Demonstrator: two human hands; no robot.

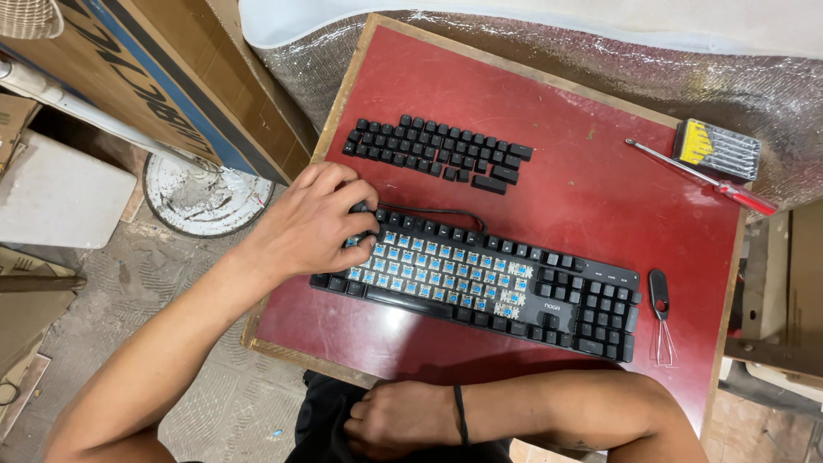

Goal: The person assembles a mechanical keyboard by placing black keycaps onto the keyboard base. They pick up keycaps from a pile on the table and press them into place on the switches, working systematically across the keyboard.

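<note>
While curled on keyboard (480,279) corner, left hand (313,223) grips keycap | right hand (399,417) fisted, empty

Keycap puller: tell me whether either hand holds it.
No. The keycap puller lies alone on the red table, right of the keyboard; neither hand touches it.

single head view, perhaps straight down, close above red table (591,206)

Warm, even overhead light; soft glare on the red laminate tabletop (591,206) right of the left hand (309,225). Sharp focus, slight edge distortion.
</note>
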